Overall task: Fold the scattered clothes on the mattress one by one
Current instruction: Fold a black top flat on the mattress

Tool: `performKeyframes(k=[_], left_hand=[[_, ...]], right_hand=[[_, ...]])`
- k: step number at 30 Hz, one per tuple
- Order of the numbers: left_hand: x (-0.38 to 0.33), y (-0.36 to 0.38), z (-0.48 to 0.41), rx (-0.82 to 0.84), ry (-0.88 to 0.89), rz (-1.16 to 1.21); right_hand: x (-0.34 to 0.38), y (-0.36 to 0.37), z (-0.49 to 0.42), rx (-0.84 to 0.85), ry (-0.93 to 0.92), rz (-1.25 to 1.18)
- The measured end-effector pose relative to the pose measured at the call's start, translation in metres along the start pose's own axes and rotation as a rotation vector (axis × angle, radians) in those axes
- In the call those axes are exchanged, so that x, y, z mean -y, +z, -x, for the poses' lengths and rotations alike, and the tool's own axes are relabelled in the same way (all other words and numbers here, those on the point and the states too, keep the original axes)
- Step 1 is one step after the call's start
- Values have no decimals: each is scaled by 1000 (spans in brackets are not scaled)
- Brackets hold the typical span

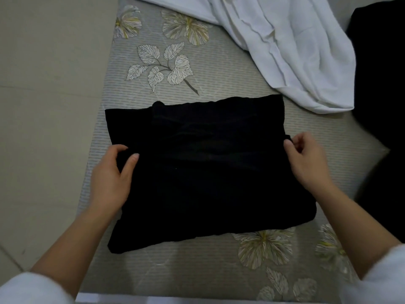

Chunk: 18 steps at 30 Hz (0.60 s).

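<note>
A black garment [203, 172], folded into a rough rectangle, lies flat in the middle of the mattress [219, 69]. My left hand [111, 178] pinches its left edge between thumb and fingers. At the right edge, my right hand [306, 163] grips the cloth with curled fingers. A crumpled white garment [295, 47] lies beyond it at the upper right, apart from the black one.
The mattress cover is grey-striped with printed leaves and flowers. Pale tiled floor [43, 106] runs along its left side. Another dark cloth [381, 84] fills the right edge of the view.
</note>
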<state>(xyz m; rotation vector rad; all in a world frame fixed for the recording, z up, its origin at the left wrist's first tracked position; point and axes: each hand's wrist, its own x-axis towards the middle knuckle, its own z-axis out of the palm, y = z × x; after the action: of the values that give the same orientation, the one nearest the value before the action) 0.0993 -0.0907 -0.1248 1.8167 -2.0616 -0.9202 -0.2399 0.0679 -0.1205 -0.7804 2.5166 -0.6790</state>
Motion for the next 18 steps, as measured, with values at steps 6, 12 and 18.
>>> performKeyframes(k=[6,12,18], left_hand=[[-26,35,38,23,604,-318],[-49,113,85,463,1145,-616],[-33,127,90,536,1190,-649]], right_hand=[[26,11,-16,-57,-94,151],[67,43,-38,85,-86,284],[69,52,-56,-33,-260,386]])
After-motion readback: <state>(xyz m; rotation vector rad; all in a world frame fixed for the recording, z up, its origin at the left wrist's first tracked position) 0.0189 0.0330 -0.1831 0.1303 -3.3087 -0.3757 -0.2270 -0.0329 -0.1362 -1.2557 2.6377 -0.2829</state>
